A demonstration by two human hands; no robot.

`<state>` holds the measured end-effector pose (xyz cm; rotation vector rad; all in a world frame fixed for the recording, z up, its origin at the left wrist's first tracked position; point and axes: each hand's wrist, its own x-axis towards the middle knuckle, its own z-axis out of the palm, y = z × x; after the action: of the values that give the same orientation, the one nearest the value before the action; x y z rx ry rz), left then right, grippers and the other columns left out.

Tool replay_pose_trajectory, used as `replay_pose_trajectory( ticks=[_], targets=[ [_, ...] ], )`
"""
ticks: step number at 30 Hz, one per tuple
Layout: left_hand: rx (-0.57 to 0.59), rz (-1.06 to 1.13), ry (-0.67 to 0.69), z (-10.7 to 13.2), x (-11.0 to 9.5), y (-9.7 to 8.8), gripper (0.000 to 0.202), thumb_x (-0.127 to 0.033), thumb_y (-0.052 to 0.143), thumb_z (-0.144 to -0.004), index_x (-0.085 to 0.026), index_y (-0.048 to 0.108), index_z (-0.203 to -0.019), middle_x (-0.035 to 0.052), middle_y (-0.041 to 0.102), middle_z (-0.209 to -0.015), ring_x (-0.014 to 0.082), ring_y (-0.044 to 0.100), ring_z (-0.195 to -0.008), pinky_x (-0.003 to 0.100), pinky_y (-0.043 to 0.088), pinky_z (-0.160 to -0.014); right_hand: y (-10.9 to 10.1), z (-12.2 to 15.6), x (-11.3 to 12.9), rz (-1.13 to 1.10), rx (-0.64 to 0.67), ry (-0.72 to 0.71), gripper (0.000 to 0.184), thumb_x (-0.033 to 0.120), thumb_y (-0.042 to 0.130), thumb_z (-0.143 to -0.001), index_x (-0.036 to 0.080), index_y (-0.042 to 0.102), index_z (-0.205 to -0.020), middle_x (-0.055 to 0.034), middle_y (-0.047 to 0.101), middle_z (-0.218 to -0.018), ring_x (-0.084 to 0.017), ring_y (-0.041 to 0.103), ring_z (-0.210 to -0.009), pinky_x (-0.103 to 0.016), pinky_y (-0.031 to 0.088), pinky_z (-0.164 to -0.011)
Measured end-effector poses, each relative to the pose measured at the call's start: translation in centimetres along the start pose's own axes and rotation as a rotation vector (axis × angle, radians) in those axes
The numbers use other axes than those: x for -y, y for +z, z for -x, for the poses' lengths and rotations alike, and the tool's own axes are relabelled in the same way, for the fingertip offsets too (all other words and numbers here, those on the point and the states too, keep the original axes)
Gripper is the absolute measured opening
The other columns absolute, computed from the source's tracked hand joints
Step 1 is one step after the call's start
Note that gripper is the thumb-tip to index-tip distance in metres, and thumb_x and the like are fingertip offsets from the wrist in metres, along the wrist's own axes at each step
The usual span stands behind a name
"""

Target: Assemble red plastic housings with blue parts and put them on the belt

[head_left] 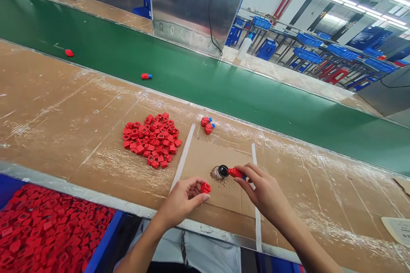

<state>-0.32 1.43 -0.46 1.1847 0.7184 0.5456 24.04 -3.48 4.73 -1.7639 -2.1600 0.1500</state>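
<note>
My left hand point(182, 202) pinches a small red plastic part point(205, 187) between thumb and fingertips, above a cardboard sheet point(205, 158). My right hand point(265, 190) grips a red part with a blue end point(236, 173). Its tip presses on a black round piece point(223, 170) beside a small glass dish point(217, 174), with dark specks scattered around it. Further up lies a heap of loose red parts point(150, 140). Two red parts with blue ends point(207, 124) sit just beyond the cardboard's top edge.
A green conveyor belt point(128, 64) runs behind the brown-covered bench point(64, 94) and carries red parts point(145, 76). A blue-edged bin of red parts point(48, 230) sits at lower left. A steel panel point(192, 4) stands beyond the belt, with blue crates point(309, 39) on racks at right.
</note>
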Motion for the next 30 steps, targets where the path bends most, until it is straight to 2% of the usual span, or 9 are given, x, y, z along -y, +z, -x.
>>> replay_pose_trajectory(
  ticks=[7,30],
  targets=[
    [-0.003,0.01,0.005,0.08,-0.03,0.13,0.019,-0.028,0.068,-0.083,-0.016,0.064,-0.097,0.0007,0.06,-0.082,0.0137,0.054,-0.077,0.023,0.041,-0.072,0.74,-0.35,0.5,0.116,-0.005,-0.059,0.034,0.038,0.031,-0.105,0.019,0.059,-0.11,-0.0091,0.064,-0.09,-0.02,0.064,-0.073,-0.03,0.05,-0.061],
    [-0.002,0.015,0.006,0.24,0.17,0.23,0.021,-0.029,0.067,-0.083,-0.017,0.065,-0.101,-0.0003,0.059,-0.081,0.0139,0.054,-0.077,0.023,0.041,-0.071,0.76,-0.4,0.92,0.126,0.014,-0.103,0.034,0.036,0.031,-0.106,0.017,0.059,-0.105,-0.0086,0.062,-0.087,-0.02,0.063,-0.073,-0.03,0.047,-0.06]
  ],
)
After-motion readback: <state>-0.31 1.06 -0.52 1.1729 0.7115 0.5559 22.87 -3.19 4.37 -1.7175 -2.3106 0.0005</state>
